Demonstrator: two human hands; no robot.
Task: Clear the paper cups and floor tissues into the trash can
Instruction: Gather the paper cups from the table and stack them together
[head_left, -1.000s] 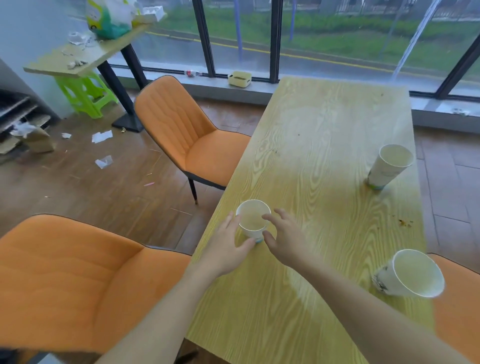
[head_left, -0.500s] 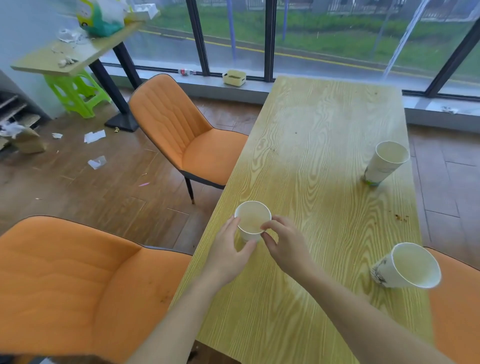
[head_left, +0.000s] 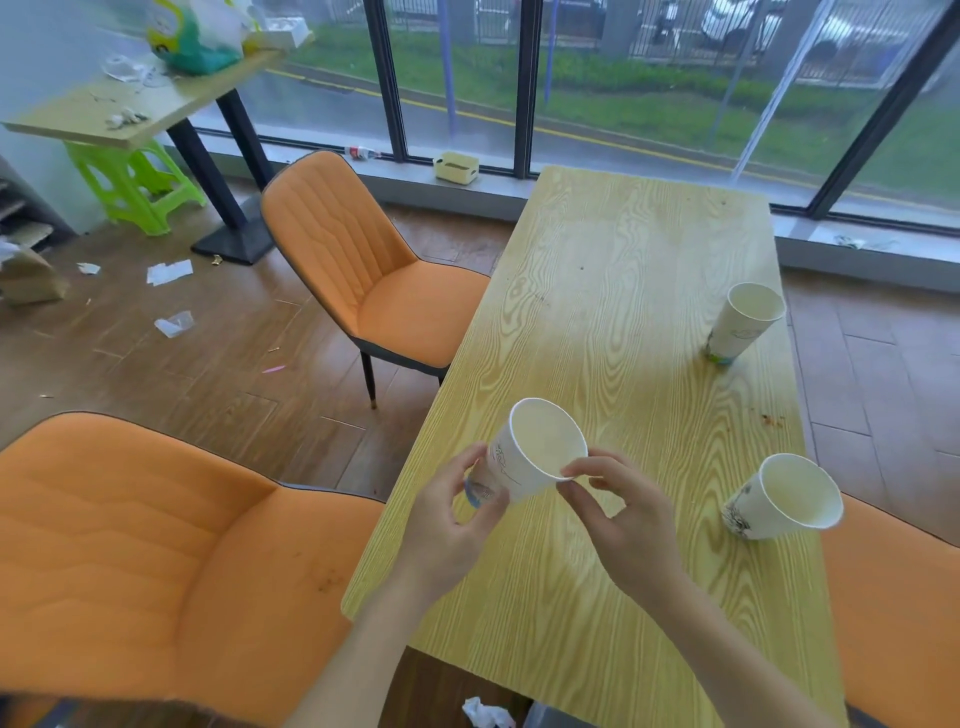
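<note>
A white paper cup (head_left: 540, 449) is lifted off the wooden table (head_left: 613, 312) and tilted, mouth facing me. My left hand (head_left: 452, 519) grips its base and side. My right hand (head_left: 623, 514) pinches its rim from the right. A second cup (head_left: 779, 496) leans near the table's right edge. A third cup (head_left: 745, 322) stands farther back on the right. Tissues lie on the floor at the left: a flat sheet (head_left: 169, 272), a small scrap (head_left: 88, 268), a crumpled piece (head_left: 175, 323). Another crumpled tissue (head_left: 485, 714) lies under the table's near end. No trash can is visible.
Orange chairs stand at the near left (head_left: 156, 561), far left (head_left: 363, 275) and right edge (head_left: 893, 613). A side table (head_left: 130, 111) with litter and a bag stands back left, over a green stool (head_left: 135, 182). A cardboard box (head_left: 28, 275) sits at the left edge. Windows run behind.
Both hands closed on the cup that stood at the table's left edge and raised it, tilting its mouth toward me. The view shifted slightly.
</note>
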